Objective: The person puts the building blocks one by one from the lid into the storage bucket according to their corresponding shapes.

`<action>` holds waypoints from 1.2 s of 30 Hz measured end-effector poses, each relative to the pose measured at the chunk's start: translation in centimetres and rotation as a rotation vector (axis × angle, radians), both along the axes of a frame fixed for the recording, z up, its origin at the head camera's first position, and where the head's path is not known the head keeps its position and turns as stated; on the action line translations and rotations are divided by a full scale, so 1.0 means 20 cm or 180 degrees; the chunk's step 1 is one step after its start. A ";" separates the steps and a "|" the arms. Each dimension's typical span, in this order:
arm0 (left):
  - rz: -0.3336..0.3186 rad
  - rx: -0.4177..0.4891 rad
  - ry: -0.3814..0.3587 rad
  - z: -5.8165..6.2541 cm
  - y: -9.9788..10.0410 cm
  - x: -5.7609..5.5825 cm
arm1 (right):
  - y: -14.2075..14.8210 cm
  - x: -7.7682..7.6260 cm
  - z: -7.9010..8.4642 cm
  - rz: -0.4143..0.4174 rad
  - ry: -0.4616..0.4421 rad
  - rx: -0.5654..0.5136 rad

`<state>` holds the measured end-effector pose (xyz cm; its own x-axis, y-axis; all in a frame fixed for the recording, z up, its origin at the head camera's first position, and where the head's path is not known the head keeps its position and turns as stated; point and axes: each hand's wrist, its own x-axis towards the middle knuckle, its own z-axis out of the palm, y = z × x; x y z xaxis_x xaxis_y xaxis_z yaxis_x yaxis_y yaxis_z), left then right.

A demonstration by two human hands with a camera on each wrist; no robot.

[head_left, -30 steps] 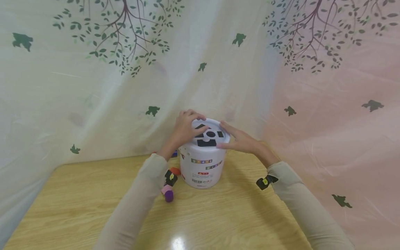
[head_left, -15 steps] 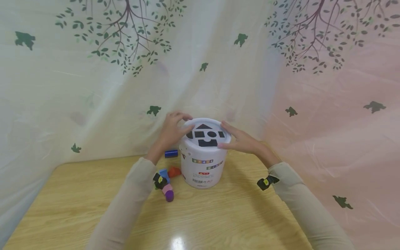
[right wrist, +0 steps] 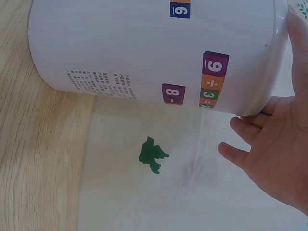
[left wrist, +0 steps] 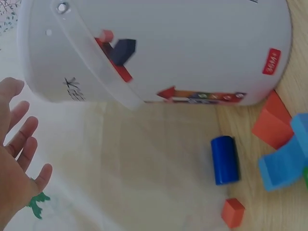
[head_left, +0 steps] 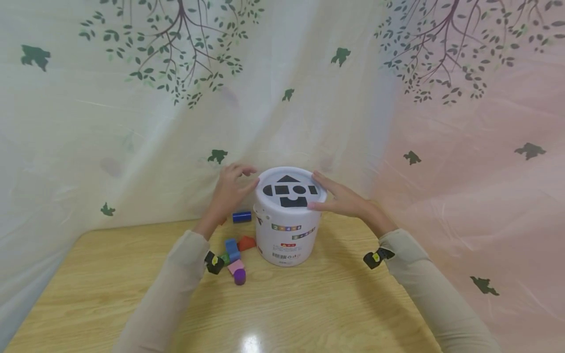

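Note:
A white lidded bucket [head_left: 287,240] stands upright on the wooden table. Its white lid [head_left: 274,202] has several dark shaped openings, among them a triangle, a circle and a rectangle. To the left of the rim, my left hand [head_left: 229,189] is raised with spread, slightly bent fingers and nothing in it; the left wrist view shows it apart from the bucket. My right hand [head_left: 340,198] rests against the lid's right edge, thumb towards the front and fingers towards the back. In the right wrist view, some fingertips are hidden behind the rim.
Left of the bucket lie a blue cylinder [head_left: 242,216], a red triangular block [head_left: 246,242], a blue arched block [head_left: 232,249], a green block [head_left: 225,258], a pink block [head_left: 236,266] and a purple block [head_left: 240,277]. A small red block [left wrist: 233,213] lies near the curtain.
My left hand has moved left, from over the lid to beside the bucket, uncovering the lid's openings and the blocks. The right hand stays at the lid's edge.

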<state>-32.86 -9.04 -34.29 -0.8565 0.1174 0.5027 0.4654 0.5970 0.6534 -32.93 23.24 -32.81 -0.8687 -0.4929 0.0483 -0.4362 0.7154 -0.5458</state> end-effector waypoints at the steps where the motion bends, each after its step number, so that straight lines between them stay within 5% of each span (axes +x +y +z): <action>1: 0.0016 -0.0007 -0.0004 -0.01 -0.01 0.00 | 0.00 0.00 0.00 -0.0005 -0.0005 0.0002; 10: 0.0084 -0.0041 -0.0019 -0.15 -0.14 -0.03 | -0.01 0.00 0.01 -0.0019 0.0015 0.0034; 22: 0.0089 -0.0679 -0.0370 -0.39 -0.24 -0.08 | -0.01 0.00 0.00 -0.0005 0.0033 0.0043; 29: 0.0059 -0.0953 -0.0316 -0.46 -0.24 -0.10 | 0.00 0.01 0.00 -0.0007 0.0014 0.0010; 36: -0.0035 -0.1197 -0.0636 -0.52 -0.25 -0.12 | 0.00 0.01 0.00 0.0005 0.0011 0.0026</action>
<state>-35.24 -13.96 -44.65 -0.9304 0.2704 0.2474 0.3592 0.8068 0.4691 -32.78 23.18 -32.77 -0.8678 -0.4947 0.0472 -0.4392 0.7192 -0.5384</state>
